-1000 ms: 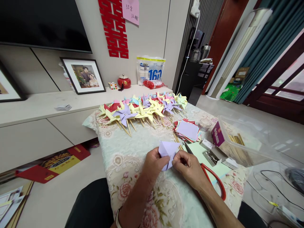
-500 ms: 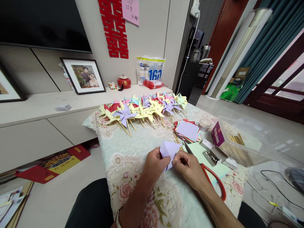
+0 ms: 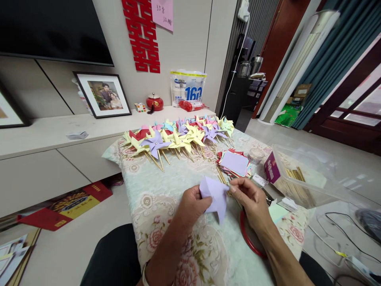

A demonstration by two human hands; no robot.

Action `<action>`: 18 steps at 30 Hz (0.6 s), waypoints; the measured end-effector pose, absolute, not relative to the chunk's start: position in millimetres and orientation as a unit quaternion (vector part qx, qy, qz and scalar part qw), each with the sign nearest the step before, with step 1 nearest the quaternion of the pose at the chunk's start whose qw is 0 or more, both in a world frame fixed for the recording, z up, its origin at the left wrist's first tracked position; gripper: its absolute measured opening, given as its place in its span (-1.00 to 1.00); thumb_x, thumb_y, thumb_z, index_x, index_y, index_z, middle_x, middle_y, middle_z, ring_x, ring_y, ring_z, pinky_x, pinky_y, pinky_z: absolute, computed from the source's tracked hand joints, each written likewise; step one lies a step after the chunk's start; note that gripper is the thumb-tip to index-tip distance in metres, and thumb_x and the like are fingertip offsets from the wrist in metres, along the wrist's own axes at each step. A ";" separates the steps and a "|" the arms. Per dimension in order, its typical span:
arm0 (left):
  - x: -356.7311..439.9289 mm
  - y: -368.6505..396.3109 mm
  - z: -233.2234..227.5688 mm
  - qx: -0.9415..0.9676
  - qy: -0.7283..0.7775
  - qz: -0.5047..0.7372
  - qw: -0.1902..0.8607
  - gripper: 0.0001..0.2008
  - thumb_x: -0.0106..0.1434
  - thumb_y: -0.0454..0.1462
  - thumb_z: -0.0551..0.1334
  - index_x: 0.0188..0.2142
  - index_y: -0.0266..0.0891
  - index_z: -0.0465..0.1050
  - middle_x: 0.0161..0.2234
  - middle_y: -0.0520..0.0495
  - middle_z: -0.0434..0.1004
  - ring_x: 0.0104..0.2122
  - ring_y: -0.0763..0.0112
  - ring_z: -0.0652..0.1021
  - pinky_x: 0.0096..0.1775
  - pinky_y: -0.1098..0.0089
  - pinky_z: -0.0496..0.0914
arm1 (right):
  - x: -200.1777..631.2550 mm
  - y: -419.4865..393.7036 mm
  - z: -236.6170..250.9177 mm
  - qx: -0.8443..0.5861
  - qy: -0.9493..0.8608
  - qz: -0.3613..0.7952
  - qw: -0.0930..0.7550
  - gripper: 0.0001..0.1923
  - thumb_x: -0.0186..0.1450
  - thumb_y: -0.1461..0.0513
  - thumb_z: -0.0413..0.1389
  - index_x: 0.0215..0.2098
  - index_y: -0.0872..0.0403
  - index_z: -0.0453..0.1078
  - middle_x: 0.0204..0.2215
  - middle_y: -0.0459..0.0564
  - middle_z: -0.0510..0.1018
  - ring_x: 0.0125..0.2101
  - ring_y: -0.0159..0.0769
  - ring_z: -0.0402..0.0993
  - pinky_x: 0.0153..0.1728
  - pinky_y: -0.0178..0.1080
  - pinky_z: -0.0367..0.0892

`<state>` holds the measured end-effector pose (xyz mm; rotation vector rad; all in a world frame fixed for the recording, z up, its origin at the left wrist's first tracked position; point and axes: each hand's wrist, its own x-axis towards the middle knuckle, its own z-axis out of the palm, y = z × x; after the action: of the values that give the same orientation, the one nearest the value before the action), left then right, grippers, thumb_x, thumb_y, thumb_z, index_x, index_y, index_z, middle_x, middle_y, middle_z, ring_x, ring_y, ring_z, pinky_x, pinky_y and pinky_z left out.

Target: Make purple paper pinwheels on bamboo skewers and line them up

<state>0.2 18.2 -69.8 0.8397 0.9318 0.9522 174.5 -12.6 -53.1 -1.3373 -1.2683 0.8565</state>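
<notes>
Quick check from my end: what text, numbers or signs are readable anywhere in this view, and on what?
"160" in large digits: white bag on the shelf; its smaller print is too blurred to read.
Red double-happiness paper cut: on the wall.
Handwriting, perhaps "35": pink note, not legible for sure.
Purple box: print too small.
Red packet on the floor: print unreadable.

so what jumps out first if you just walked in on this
A long row of paper pinwheels in yellow, lilac and pink lies across the far end of the flowered tablecloth. Nearer, the left hand and right hand pinch a lilac paper between them. On the wall behind, a big red paper cutout stands out.
</notes>
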 end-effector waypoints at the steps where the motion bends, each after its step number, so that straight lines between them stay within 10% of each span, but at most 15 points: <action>1: -0.9 17.1 -68.6 0.388 0.408 0.413 0.715 -0.71 -0.18 -0.35 0.32 -0.36 -0.35 0.59 -0.52 -0.05 0.63 -0.47 0.31 0.56 -0.37 0.39 0.41 | 178.7 -11.5 -52.4 -0.550 -0.528 0.359 0.538 -0.67 0.21 0.07 0.25 -0.14 0.07 0.47 -0.31 -0.02 0.51 -0.31 -0.26 0.39 -0.32 -0.26 0.27; 6: -4.7 11.9 -64.7 0.447 0.373 0.352 0.733 -0.71 -0.13 -0.37 0.27 -0.33 -0.36 0.59 -0.49 -0.05 0.63 -0.49 0.38 0.52 -0.39 0.44 0.36 | 183.0 -13.1 -45.3 -0.475 -0.546 0.518 0.456 -0.31 0.21 0.13 0.25 0.28 0.04 0.22 -0.24 -0.01 0.53 -0.27 -0.23 0.46 -0.26 -0.20 0.34; 18: -1.2 12.1 -77.5 0.514 0.379 0.315 0.702 -0.79 -0.12 -0.40 0.22 -0.41 -0.30 0.51 -0.53 0.00 0.53 -0.48 0.34 0.52 -0.44 0.42 0.32 | 176.5 -18.9 -46.8 -0.517 -0.643 0.457 0.333 -0.16 0.12 0.33 0.22 0.35 -0.03 0.16 -0.05 0.01 0.55 -0.18 -0.16 0.49 -0.19 -0.19 0.40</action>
<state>-1.2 12.1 -77.5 1.1453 0.8434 0.7021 176.5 -18.9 -46.8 -1.3497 -1.6796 1.1944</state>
